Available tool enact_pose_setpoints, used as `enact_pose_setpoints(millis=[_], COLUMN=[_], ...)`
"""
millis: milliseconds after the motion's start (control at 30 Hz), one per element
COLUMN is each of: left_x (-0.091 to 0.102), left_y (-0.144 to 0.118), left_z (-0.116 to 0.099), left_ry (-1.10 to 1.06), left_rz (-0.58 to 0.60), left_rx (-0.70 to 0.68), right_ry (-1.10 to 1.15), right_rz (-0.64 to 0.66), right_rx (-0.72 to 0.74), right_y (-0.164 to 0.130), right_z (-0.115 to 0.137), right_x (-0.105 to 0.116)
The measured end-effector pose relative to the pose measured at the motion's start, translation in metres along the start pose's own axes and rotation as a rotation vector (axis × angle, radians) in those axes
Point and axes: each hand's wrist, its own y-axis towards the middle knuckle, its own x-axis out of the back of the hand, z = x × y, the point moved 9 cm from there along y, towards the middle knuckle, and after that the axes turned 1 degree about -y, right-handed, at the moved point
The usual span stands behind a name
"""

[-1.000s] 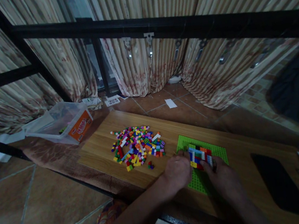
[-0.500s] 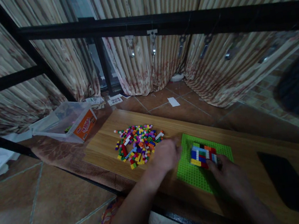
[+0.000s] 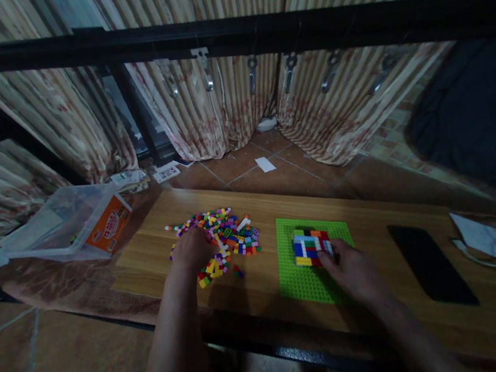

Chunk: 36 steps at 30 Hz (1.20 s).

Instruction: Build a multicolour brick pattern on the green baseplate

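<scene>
My left hand is over the left part of a loose pile of coloured toy bricks on the wooden table. Its fingers point down into the pile and are hidden, so whether they hold a brick is unclear. My right hand grips the right edge of a flat multicoloured brick build, thumb in front. Underneath lies a green studded baseplate; I cannot tell whether the build is fixed to it. A small dark brick piece is apart from the pile.
A clear plastic box with an orange label stands beyond the left end of the table. To the right lie a black flat object, white papers and a cable. A black metal bar with hanging clips crosses behind.
My left hand has moved left, from beside the baseplate onto the brick pile. My right hand still holds the build. The camera view has turned to the right.
</scene>
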Motion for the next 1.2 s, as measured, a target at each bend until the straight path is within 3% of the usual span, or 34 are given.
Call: enact_pose_setpoints(millis=[167, 333, 433, 567, 667, 733, 900, 1200], left_x=[-0.002, 0.009, 0.011, -0.008, -0.03, -0.043, -0.056, -0.065], left_y=[0.007, 0.004, -0.007, -0.036, -0.054, -0.062, -0.065, -0.059], left_z=[-0.004, -0.009, -0.049, -0.132, -0.179, -0.197, -0.207, -0.209], left_ry=[-0.024, -0.081, -0.203, -0.429, -0.335, -0.225, -0.076, -0.138], left_rz=[-0.006, -0.078, -0.141, -0.118, -0.129, -0.13, -0.163, -0.148], left_rx=[-0.032, -0.079, -0.269, -0.576, -0.672, -0.701, -0.713, -0.65], right_ry=[0.033, 0.033, 0.073, 0.137, 0.145, 0.155, 0.182, 0.214], right_rz=[-0.002, 0.007, 0.033, 0.062, 0.068, 0.073, 0.087, 0.098], right_rx=[0.002, -0.003, -0.022, -0.029, -0.034, -0.033, -0.006, 0.001], right_y=[0.0, 0.001, 0.002, 0.003, 0.003, 0.002, -0.001, -0.002], right_z=[0.001, 0.0, -0.001, 0.0, 0.0, -0.001, 0.001, 0.003], right_x=[0.001, 0.001, 0.002, 0.007, 0.008, 0.008, 0.009, 0.014])
